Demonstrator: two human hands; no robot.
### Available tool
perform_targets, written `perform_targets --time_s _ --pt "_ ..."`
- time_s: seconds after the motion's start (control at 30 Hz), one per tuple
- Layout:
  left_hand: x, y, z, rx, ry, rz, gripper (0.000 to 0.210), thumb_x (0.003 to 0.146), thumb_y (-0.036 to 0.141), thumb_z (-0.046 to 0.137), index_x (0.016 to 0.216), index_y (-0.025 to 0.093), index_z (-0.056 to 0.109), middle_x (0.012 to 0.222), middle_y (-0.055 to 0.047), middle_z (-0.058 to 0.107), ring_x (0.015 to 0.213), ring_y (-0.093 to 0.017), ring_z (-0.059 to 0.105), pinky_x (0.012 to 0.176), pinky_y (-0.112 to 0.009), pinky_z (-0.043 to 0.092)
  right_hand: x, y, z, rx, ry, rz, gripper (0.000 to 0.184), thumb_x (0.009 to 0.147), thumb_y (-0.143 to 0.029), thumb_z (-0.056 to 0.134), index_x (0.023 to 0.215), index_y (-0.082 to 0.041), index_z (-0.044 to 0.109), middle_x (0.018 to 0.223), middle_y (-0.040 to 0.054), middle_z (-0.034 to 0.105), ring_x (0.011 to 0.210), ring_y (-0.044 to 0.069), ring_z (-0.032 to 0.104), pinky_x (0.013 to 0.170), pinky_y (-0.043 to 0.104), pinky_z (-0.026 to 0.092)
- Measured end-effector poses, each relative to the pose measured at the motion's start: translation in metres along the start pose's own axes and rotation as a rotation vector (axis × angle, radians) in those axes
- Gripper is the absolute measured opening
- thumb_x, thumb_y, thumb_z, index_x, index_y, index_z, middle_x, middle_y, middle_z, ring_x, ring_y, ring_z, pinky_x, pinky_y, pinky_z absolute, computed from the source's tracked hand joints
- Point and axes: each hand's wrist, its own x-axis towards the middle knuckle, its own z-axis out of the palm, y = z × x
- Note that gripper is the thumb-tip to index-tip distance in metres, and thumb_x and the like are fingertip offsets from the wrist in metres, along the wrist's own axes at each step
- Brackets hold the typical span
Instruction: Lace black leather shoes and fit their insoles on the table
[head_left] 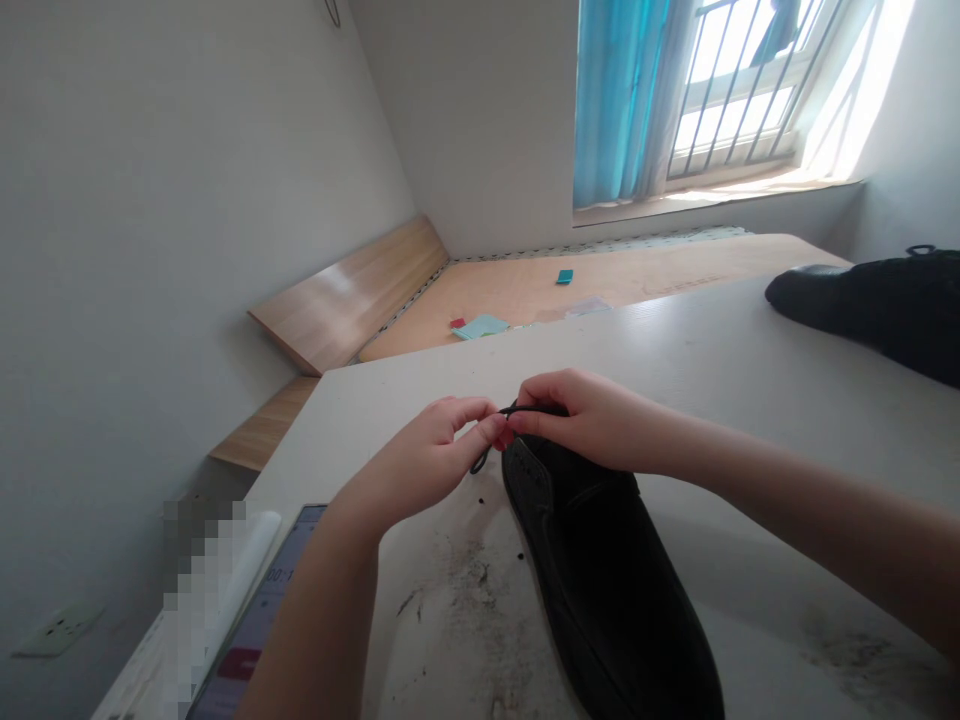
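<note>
A black shoe (622, 580) lies on the white table, its heel towards me and its front part beneath my hands. Above its lacing flap, my left hand (442, 445) pinches a thin black shoelace (531, 408) between thumb and forefinger. A loop of that lace hangs below the left fingertips. My right hand (581, 415) grips the same lace just to the right, its fingertips meeting those of the left. The right hand covers part of the shoe's lacing area and toe.
Another black shoe (862, 305) stands at the table's right edge. A phone (255, 610) lies at the left, partly behind my left forearm. Dark smudges and crumbs mark the white table (427, 620). Beyond it, a wooden bed board (510, 285) bears a light-blue item (480, 327).
</note>
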Motion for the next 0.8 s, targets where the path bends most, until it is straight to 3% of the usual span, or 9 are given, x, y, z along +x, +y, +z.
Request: perform_targets --time_s 0.17,0.3,0.4,0.47,0.6,0.8 --pt "0.002 -0.004 0.000 -0.138 0.029 0.005 0.034 0.094 0.046 0.047 0.075 0.019 0.057 0.072 0.002 0.057 0.069 -0.015 0.051 0.064 -0.027 0.039 -0.001 0.000 0.001 0.048 -0.009 -0.025 0.034 0.087 -0.042 0.057 0.065 -0.017 0.052 0.058 -0.0050 0.042 0.056 0.009 0.036 0.051 0.025 0.027" --pt "0.002 -0.009 0.000 -0.194 -0.026 -0.067 0.029 0.092 0.043 0.051 0.079 0.019 0.060 0.070 0.002 0.060 0.067 -0.014 0.053 0.063 -0.026 0.040 -0.002 -0.002 -0.001 0.084 -0.008 0.084 0.040 0.092 -0.045 0.047 0.067 -0.017 0.060 0.053 -0.0044 0.039 0.049 0.009 0.035 0.049 0.025 0.027" --pt "0.001 -0.012 0.002 -0.112 -0.185 -0.193 0.028 0.090 0.042 0.052 0.079 0.019 0.064 0.077 -0.001 0.070 0.073 -0.017 0.060 0.062 -0.027 0.042 -0.004 -0.006 -0.002 0.034 -0.021 0.105 0.037 0.093 -0.042 0.043 0.076 -0.019 0.067 0.057 -0.0026 0.047 0.051 0.010 0.040 0.051 0.026 0.029" --pt "0.001 -0.014 0.004 -0.058 -0.227 -0.239 0.028 0.089 0.042 0.052 0.077 0.019 0.065 0.079 -0.002 0.074 0.072 -0.018 0.062 0.058 -0.026 0.041 -0.007 -0.007 -0.002 -0.094 -0.021 0.089 0.033 0.091 -0.039 0.044 0.075 -0.020 0.066 0.060 -0.0010 0.053 0.054 0.011 0.043 0.052 0.027 0.030" --pt "0.001 -0.014 0.005 -0.049 -0.193 -0.213 0.029 0.089 0.043 0.052 0.076 0.020 0.065 0.080 -0.001 0.075 0.072 -0.018 0.063 0.056 -0.025 0.040 -0.012 -0.005 0.000 -0.393 0.044 0.047 0.023 0.086 -0.030 0.046 0.071 -0.020 0.059 0.074 0.0029 0.063 0.068 0.016 0.051 0.060 0.029 0.033" --pt "0.001 -0.010 0.004 -0.046 -0.191 -0.197 0.028 0.088 0.041 0.053 0.074 0.020 0.064 0.074 0.000 0.073 0.064 -0.014 0.060 0.054 -0.024 0.038 -0.012 0.002 0.000 -0.342 -0.078 0.044 0.016 0.081 -0.029 0.055 0.089 -0.023 0.068 0.090 0.0029 0.069 0.085 0.020 0.059 0.071 0.029 0.040"
